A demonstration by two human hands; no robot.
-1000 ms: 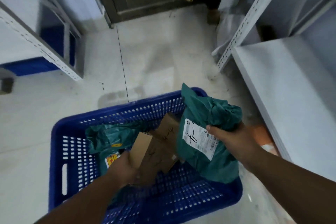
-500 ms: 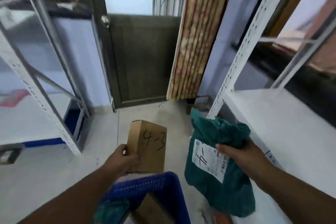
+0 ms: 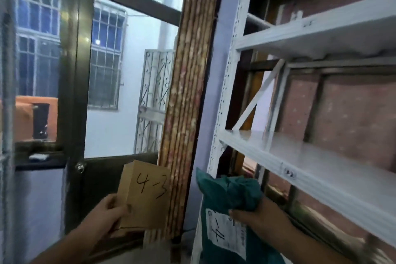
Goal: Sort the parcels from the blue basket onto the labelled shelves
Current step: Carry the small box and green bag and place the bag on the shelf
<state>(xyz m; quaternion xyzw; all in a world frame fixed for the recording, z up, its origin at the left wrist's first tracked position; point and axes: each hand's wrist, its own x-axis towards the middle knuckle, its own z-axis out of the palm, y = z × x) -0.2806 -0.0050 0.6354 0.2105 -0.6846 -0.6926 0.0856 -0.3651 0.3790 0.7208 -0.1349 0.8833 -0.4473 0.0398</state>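
Observation:
My left hand point(image 3: 107, 214) grips a small brown cardboard box point(image 3: 145, 193) with "4-3" handwritten on its face, held upright in front of the door. My right hand point(image 3: 259, 216) holds a dark green plastic mailer bag point(image 3: 231, 195) by its bunched top; a white shipping label point(image 3: 227, 231) on it carries a handwritten mark. The bag hangs just below the front edge of a white metal shelf point(image 3: 300, 161) on the right. The blue basket is out of view.
A white perforated upright point(image 3: 227, 83) carries the right-hand rack, with another shelf point(image 3: 310, 34) above. A rolled patterned mat point(image 3: 188, 92) leans by the dark door point(image 3: 75, 96). Part of a grey rack post point(image 3: 7, 113) stands at the far left.
The view has tilted up from the basket to the shelves. Both hands have lifted their parcels out of the basket and raised them to shelf height; the basket has dropped out of sight.

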